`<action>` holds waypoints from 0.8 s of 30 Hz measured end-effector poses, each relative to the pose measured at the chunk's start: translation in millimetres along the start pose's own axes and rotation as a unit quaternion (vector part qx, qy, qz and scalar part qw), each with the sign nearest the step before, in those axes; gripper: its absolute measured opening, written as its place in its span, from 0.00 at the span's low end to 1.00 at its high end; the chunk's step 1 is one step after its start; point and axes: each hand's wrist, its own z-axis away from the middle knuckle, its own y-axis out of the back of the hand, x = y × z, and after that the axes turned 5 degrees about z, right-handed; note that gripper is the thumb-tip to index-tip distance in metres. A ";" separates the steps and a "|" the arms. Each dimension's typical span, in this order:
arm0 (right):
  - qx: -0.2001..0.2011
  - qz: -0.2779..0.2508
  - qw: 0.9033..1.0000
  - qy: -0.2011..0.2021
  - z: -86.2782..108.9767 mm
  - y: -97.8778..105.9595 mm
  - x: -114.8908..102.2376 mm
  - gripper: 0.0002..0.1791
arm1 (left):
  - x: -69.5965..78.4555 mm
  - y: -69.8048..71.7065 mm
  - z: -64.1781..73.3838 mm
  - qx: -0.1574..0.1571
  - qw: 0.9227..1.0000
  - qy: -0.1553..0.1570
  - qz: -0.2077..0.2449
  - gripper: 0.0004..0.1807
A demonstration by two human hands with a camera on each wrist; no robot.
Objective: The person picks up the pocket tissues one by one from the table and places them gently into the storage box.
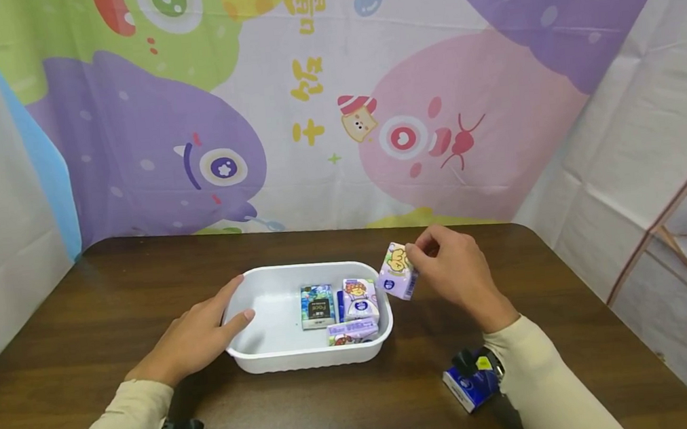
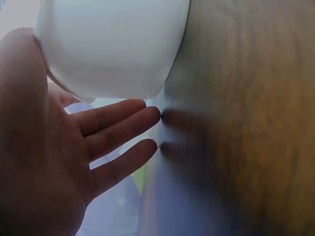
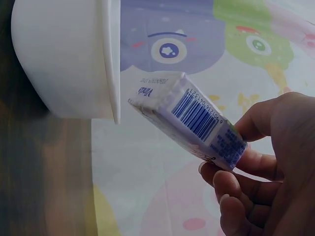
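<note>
Between its thumb and fingers my right hand (image 1: 455, 269) pinches a small purple and white tissue pack (image 1: 396, 271), tilted, just beyond the right rim of a white plastic basin (image 1: 313, 359). A barcode shows on that pack (image 3: 194, 115) in the right wrist view. My left hand (image 1: 197, 336) lies against the basin's left end, thumb over the rim and the other fingers outside, fairly straight. Inside the basin's right half are a dark blue-green tissue pack (image 1: 317, 307), an upright purple pack (image 1: 360, 299) and another purple pack (image 1: 352, 331) lying in front.
A blue tissue pack (image 1: 470, 387) lies on the brown wooden table (image 1: 312, 415), partly hidden under my right wrist. A cartoon-printed cloth (image 1: 315, 176) hangs behind the table. Each wrist wears a black camera strap.
</note>
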 end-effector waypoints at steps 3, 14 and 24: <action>-0.001 0.000 1.000 0.001 0.3 0.6 -0.8 0.13 | -0.4 -0.2 0.3 0.000 1.000 0.001 0.001 0.42; -0.003 -0.027 1.000 0.011 2.6 -2.9 -3.1 0.12 | -0.3 -1.3 0.3 0.000 1.000 0.004 0.000 0.41; -0.006 -0.070 0.997 0.028 1.3 -13.6 -6.0 0.12 | -0.4 -0.3 -0.2 0.006 1.000 -0.003 0.001 0.42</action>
